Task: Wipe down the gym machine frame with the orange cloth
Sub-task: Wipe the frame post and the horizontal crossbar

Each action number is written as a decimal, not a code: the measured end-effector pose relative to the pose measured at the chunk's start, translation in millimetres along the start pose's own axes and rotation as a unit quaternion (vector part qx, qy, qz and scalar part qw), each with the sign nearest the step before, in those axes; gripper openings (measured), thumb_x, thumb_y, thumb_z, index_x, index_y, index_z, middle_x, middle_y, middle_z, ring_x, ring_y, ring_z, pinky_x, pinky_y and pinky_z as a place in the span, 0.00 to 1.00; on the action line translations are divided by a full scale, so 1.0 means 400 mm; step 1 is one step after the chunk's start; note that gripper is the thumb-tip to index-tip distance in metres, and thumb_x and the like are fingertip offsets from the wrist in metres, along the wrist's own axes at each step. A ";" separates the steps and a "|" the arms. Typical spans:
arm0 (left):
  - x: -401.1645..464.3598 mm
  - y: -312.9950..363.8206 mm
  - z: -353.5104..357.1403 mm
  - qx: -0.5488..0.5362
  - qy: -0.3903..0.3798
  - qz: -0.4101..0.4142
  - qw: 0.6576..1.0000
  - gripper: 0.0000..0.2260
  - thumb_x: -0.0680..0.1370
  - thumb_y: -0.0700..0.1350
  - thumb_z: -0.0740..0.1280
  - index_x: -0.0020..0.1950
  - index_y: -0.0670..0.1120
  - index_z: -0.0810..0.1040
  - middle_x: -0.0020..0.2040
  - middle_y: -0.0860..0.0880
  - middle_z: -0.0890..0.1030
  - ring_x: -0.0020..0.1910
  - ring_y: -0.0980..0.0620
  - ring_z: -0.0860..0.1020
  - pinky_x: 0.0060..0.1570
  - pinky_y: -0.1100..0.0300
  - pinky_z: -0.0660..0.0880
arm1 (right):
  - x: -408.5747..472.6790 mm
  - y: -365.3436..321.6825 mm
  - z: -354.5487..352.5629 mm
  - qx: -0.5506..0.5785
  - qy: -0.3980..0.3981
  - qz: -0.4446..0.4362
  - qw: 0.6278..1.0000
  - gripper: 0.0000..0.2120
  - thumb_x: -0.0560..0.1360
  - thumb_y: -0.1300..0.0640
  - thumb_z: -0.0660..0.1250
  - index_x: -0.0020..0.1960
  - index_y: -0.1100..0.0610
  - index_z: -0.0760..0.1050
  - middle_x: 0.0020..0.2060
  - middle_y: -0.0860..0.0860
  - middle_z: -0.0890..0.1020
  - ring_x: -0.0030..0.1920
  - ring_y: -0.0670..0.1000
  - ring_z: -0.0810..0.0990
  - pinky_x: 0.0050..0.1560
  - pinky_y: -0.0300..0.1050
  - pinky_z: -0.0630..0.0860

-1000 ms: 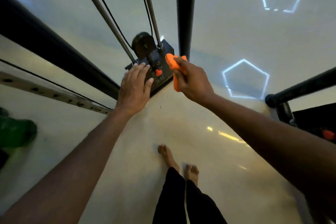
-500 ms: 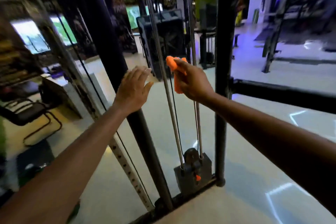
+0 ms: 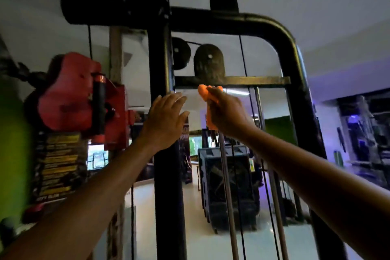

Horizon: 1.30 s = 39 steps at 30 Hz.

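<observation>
While right hand grips orange cloth, mostly hidden, left hand open before frame.

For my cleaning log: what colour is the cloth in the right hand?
Orange cloth, gripped by the right hand; head view.

The cloth is held up by the right hand just below the crossbar of the machine frame. The left hand is raised before the upright, left of the cloth. A carriage is mounted further left.
</observation>
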<state>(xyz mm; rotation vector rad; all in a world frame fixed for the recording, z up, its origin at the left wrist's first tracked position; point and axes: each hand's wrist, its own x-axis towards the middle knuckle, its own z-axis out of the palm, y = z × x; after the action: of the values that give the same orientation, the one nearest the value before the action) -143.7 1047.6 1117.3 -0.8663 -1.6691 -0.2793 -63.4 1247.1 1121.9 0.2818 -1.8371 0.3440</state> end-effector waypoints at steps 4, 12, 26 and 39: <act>0.145 -0.049 0.035 0.027 0.046 -0.015 0.998 0.24 0.89 0.53 0.58 0.84 0.48 0.66 0.84 0.47 0.65 0.85 0.46 0.60 0.85 0.45 0.51 | 0.159 0.078 0.050 -0.001 0.035 -0.048 0.998 0.24 0.89 0.52 0.59 0.84 0.49 0.64 0.68 0.58 0.80 0.56 0.56 0.84 0.54 0.56 0.85; 0.266 -0.189 0.114 0.082 0.061 -0.032 0.994 0.23 0.90 0.53 0.52 0.85 0.49 0.65 0.87 0.49 0.59 0.88 0.49 0.50 0.86 0.45 0.46 | 0.297 0.184 0.193 -0.050 0.037 -0.045 0.997 0.28 0.90 0.44 0.52 0.88 0.50 0.54 0.87 0.55 0.58 0.87 0.62 0.49 0.86 0.67 0.49; 0.253 -0.243 0.156 0.017 0.123 -0.028 0.992 0.25 0.89 0.54 0.47 0.87 0.51 0.60 0.89 0.51 0.48 0.87 0.53 0.42 0.86 0.48 0.45 | 0.325 0.163 0.327 -0.119 0.129 -0.149 0.973 0.29 0.89 0.51 0.55 0.88 0.53 0.54 0.87 0.53 0.56 0.88 0.56 0.46 0.87 0.63 0.46; 0.245 -0.249 0.166 0.062 0.114 -0.020 0.991 0.25 0.89 0.54 0.47 0.84 0.52 0.67 0.89 0.49 0.50 0.88 0.46 0.43 0.85 0.40 0.49 | 0.290 0.205 0.283 -0.101 0.095 -0.188 0.972 0.34 0.85 0.65 0.66 0.87 0.53 0.59 0.86 0.53 0.61 0.87 0.60 0.53 0.77 0.68 0.72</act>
<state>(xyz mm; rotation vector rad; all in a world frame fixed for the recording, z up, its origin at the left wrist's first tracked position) -264.5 1056.5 1213.8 -0.6822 -1.4766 -0.2876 -226.6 1278.7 1194.9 0.4312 -1.5754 -0.0766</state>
